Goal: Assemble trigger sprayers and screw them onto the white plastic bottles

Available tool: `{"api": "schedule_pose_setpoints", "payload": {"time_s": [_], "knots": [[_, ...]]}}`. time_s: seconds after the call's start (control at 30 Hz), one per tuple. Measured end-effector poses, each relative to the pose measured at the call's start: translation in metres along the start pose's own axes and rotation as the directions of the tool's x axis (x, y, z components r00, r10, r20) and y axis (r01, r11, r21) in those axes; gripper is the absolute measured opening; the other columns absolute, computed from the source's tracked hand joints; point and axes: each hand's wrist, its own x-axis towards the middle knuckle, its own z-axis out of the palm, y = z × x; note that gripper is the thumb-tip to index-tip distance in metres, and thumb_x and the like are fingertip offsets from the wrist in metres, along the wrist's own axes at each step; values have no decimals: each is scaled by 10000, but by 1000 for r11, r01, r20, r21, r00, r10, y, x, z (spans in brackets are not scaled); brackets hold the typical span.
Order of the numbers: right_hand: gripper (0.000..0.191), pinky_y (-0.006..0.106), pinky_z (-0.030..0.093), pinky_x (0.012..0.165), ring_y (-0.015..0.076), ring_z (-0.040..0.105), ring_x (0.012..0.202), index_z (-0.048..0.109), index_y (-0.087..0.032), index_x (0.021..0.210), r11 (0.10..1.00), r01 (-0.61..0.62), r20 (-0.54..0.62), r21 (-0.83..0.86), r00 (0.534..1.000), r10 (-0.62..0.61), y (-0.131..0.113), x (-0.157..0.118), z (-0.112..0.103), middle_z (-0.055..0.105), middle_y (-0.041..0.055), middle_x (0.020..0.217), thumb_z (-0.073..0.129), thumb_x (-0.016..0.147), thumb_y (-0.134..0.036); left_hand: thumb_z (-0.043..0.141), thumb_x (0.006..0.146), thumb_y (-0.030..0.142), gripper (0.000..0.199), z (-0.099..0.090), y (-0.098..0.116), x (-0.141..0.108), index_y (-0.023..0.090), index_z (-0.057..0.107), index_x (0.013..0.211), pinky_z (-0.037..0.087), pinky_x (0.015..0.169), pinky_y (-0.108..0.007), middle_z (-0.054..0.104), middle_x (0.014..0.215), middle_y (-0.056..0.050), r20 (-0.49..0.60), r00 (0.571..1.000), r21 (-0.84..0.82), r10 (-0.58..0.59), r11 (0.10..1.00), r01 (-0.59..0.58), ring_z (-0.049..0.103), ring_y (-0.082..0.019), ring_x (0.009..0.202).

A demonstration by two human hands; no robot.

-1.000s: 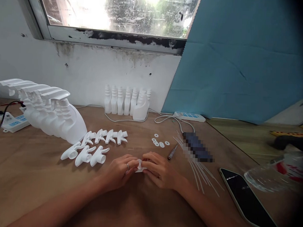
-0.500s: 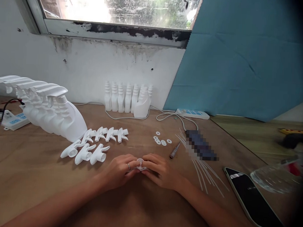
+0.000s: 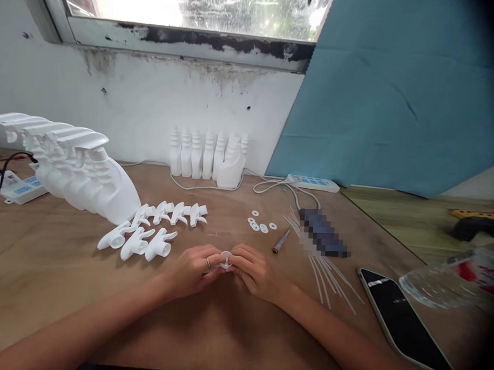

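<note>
At the near middle of the table, my left hand (image 3: 199,267) and my right hand (image 3: 254,271) meet, both closed on a small white plastic part with a round rim (image 3: 226,255). Fingers from both sides cover most of it, so its full shape is hidden. My left hand wears a ring. To its left lie several white trigger spray heads (image 3: 159,244) in two rows. Beyond my right hand are several flat white washers (image 3: 264,228) and a small screwdriver (image 3: 281,241). Thin white tubes (image 3: 325,277) lie in a loose bundle further right.
Large white spray bottles (image 3: 119,194) stand in a row at the left, and smaller white bottles (image 3: 231,171) by the wall. Power strips (image 3: 314,183) and grey cables lie at the back. A phone (image 3: 404,320) and a clear plastic bottle (image 3: 438,280) are on the right.
The view has shifted slightly, so the tabletop things appear a little higher. Both hands stay together on the white plastic part, with the right fingers bent a little more around it.
</note>
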Motion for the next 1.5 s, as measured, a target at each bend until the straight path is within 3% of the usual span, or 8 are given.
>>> {"api": "schedule_pose_setpoints", "payload": {"time_s": [0.17,0.37,0.63,0.7,0.77,1.0,1.27,1.5], "knots": [[357,534,436,1003,314,479,1242,497,-107,1240,972,-17,-57,-236,998,4,-16,0,6,562,194,1262,436,891,-67,500,957,254,197,5,-1,-7,210,544,1144,508,822,-296,669,1021,-53,-29,997,7,-70,997,71,637,-177,932],[561,519,447,1032,299,455,1283,350,-147,1417,985,-163,16,-47,986,164,-26,-1,6,472,183,1377,450,868,-89,565,919,272,373,15,-7,-14,254,437,1269,519,878,-325,634,1166,-61,-79,982,-101,-170,982,161,642,-186,1010],[382,403,394,1086,213,414,1346,474,-192,1318,956,-245,58,159,969,239,0,2,-21,452,140,1426,478,937,-190,615,854,273,445,8,-4,-7,266,394,1240,531,821,-308,677,1049,-17,-21,932,-207,-362,914,350,665,-176,929],[347,370,396,1073,199,471,1292,503,-181,1295,885,-457,-11,-84,889,458,17,0,-37,521,129,1365,451,954,-213,616,853,301,389,5,-1,-6,260,447,1200,528,820,-306,670,1063,-20,-1,927,-185,-375,911,369,660,-181,936],[273,331,419,1028,187,564,1182,585,-209,1190,600,-686,-55,-411,676,735,36,-7,-56,614,92,1251,434,964,-240,622,849,318,349,3,1,-4,249,494,1166,525,822,-305,659,1085,-29,3,924,-158,-381,913,377,653,-183,935],[213,436,488,739,375,672,917,675,-80,913,102,-806,-173,-584,245,954,73,-53,-99,674,239,932,537,881,-240,558,896,273,157,0,4,-1,230,600,1040,515,797,-265,662,1056,-36,-12,969,-106,-248,964,246,638,-163,911],[249,387,473,757,341,655,987,697,-115,970,37,-816,-153,-578,152,976,82,-53,-96,671,219,1010,485,851,-171,533,916,271,123,0,2,-2,214,611,992,509,771,-258,667,1029,-44,-34,981,-58,-190,981,188,642,-155,870],[304,343,457,708,286,675,837,647,-139,1009,88,-892,-310,-444,245,919,71,-37,-114,684,147,817,387,938,-279,597,862,291,325,-2,5,-3,229,501,1165,511,730,-266,679,1035,-27,-2,932,-146,-363,922,359,654,-167,845]]}}
